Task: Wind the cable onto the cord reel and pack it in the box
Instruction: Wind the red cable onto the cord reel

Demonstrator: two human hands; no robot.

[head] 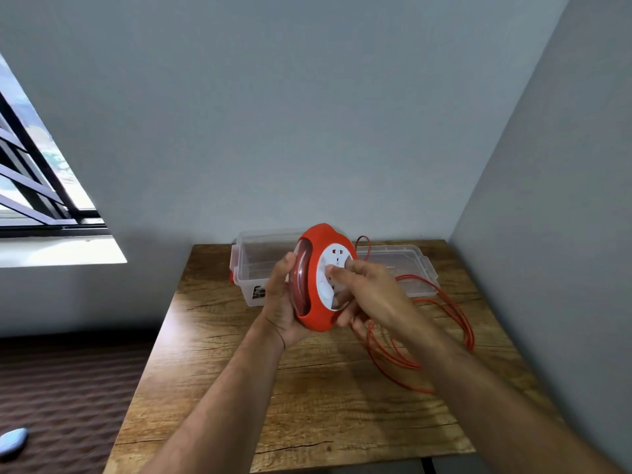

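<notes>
I hold a round red cord reel (316, 268) with a white socket face above the wooden table (307, 388). My left hand (282, 302) cups its clear back side from the left. My right hand (369, 295) grips the white face, fingers on its centre. A long red cable (458, 323) lies in loose loops on the table to the right, running up behind the reel. Some cable shows wound inside the reel's clear side. The clear plastic box (253, 265) stands open behind the reel.
The box's clear lid (413, 265) lies flat at the back right of the table. Grey walls close in behind and on the right. A window (30, 179) is at the left, and a dark patterned floor lies below it.
</notes>
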